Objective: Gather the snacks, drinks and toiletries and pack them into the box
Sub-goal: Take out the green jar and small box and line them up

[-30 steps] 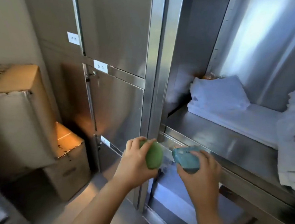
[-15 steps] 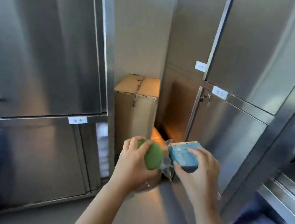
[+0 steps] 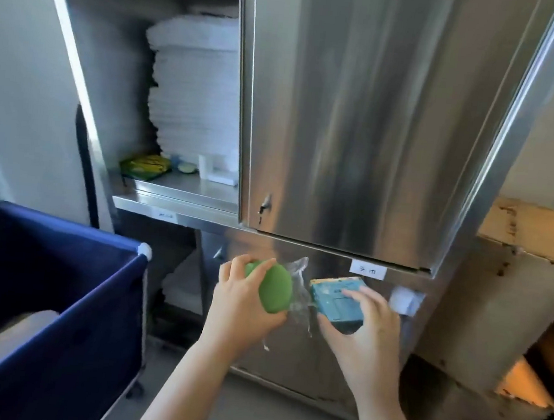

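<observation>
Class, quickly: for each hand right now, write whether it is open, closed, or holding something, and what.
Left hand: holding the green object.
Right hand: holding the blue pack.

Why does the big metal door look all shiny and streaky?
In the head view, the steel cabinet door mirrors light as smeared bright streaks; the picture is soft, so the white label cannot be read; the wide lens bends the door's straight edges; the green packet looks fairly sharp.
</observation>
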